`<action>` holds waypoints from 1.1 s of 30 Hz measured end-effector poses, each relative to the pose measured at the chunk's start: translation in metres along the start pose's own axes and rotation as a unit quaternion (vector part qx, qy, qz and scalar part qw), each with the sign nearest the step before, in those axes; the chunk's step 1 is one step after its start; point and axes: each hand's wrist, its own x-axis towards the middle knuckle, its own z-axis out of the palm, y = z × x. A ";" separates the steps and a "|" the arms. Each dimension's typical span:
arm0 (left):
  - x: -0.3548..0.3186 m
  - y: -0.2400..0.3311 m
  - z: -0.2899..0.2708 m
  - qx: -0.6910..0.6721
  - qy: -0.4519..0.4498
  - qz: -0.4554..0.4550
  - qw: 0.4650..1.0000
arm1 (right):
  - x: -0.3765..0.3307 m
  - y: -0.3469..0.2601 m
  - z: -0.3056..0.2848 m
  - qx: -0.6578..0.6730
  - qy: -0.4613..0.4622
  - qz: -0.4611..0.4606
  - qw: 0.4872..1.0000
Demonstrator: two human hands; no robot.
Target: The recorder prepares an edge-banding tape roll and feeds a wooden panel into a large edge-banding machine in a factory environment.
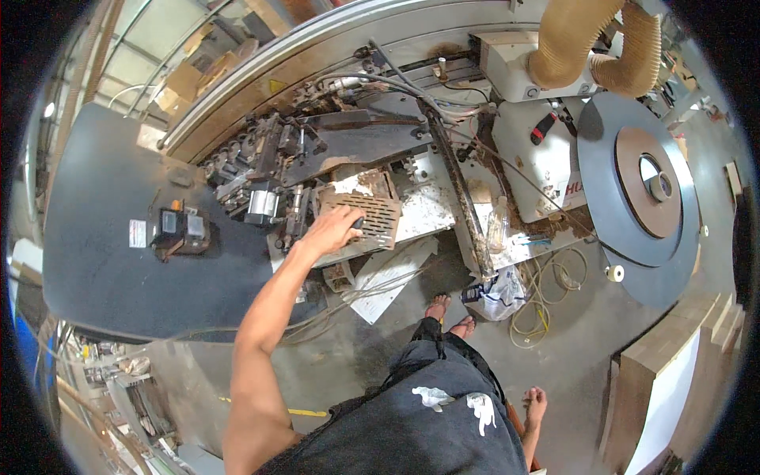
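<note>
My left hand (334,229) reaches forward over a slotted, grimy metal cover (378,215) on the machine. Its fingers are closed around a small black knob (358,223) at the cover's middle. Brownish dust and pale debris lie on the machine surface just behind the cover. Low by my right side hangs my right hand (536,405), its fingers loosely bent and apart, with nothing visible in them.
A grey panel (103,261) with a small black device (180,229) is at left. A large reel (649,178) stands at right, near stacked boards (665,356). Coiled hose (538,317) and a plastic bag (504,294) lie near my feet. A slanted bar (459,190) crosses the machine.
</note>
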 end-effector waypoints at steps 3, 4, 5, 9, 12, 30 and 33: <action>0.013 -0.022 0.013 -0.004 -0.023 0.046 0.999 | -0.019 0.073 -0.007 0.013 0.017 0.060 0.998; 0.010 -0.026 0.013 -0.013 -0.024 0.050 0.998 | -0.027 0.105 -0.010 0.009 0.026 0.060 0.998; 0.006 -0.029 0.012 -0.022 -0.036 0.028 0.999 | -0.035 0.135 -0.013 -0.052 0.025 0.032 0.998; 0.010 -0.023 0.005 -0.012 -0.054 0.003 0.998 | -0.061 0.113 0.021 -0.105 0.019 0.053 0.993; 0.021 -0.034 0.011 -0.008 -0.029 0.031 0.999 | -0.067 0.067 0.033 -0.067 0.017 0.059 0.996; 0.064 0.003 0.003 0.102 -0.005 -0.113 0.988 | -0.033 0.047 0.010 0.044 0.152 0.044 0.986; 0.052 0.064 0.033 0.250 0.113 -0.103 0.956 | -0.038 0.055 0.014 -0.116 0.196 0.082 0.970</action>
